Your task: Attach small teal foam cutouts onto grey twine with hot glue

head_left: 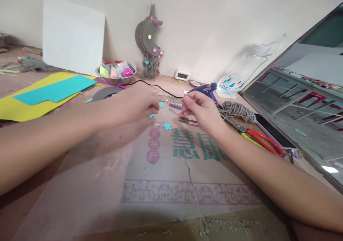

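My left hand (138,100) is curled with the fingertips drawn together just left of the small blue foam pieces; what they hold, if anything, is hidden. One blue piece (151,116) lies under these fingers, a second blue piece (161,104) beside them. A blue flower cutout (167,126) rests on the printed plastic sheet (166,169) between the hands. My right hand (200,109) is closed in a pinch, thumb against fingers, on something too small to make out. Thread snips (184,120) and a purple pen-like stick (175,106) lie beside it.
Behind my right hand stands a blue glue gun (211,89) with a black cord. Grey yarn (238,110), red-handled scissors (264,141) and a phone (276,132) lie rightward. A metal bowl (115,79) and foam sheets (59,89) are at left. A moon ornament (149,37) hangs on the wall.
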Demonstrator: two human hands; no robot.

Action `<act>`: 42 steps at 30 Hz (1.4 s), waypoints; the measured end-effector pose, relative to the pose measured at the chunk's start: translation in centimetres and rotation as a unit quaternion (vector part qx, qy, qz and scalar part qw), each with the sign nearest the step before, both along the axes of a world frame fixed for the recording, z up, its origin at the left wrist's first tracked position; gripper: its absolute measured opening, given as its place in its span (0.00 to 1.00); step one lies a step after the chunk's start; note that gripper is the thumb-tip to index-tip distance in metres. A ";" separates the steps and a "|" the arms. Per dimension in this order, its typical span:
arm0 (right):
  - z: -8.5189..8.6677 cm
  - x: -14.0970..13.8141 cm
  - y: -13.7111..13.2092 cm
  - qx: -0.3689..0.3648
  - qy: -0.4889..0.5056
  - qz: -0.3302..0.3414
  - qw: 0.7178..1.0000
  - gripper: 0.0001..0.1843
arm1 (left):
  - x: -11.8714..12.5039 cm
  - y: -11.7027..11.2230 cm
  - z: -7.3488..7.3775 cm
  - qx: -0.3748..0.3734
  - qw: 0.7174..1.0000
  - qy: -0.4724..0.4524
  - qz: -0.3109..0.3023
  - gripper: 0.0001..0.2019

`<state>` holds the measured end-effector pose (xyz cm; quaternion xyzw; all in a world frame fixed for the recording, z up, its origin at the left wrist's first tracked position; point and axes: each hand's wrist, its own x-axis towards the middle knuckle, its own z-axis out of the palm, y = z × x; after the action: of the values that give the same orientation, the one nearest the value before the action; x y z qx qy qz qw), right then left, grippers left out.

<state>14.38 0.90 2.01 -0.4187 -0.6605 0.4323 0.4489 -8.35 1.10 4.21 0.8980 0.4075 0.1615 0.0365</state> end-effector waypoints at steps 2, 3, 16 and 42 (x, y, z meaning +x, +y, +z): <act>-0.2 0.3 0.1 -0.002 -0.004 -0.002 1.000 0.15 | 1.2 -1.1 -1.1 0.033 0.997 0.045 -0.047 0.13; -0.5 0.4 0.1 -0.006 -0.012 0.000 1.000 0.15 | 1.7 -1.4 -1.7 0.050 0.995 0.059 -0.069 0.13; -2.2 0.0 0.2 -0.003 -0.038 0.012 0.999 0.10 | 3.2 -1.2 -3.6 0.042 0.991 0.063 -0.106 0.12; -0.2 4.3 3.2 0.246 -0.594 -0.055 0.764 0.10 | 3.1 -1.2 -1.4 -0.077 0.989 -0.125 -0.001 0.11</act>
<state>18.67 4.06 1.82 -0.5025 -0.8547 -0.1053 0.0772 -5.29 -0.14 2.82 0.8656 0.4104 0.2408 0.1560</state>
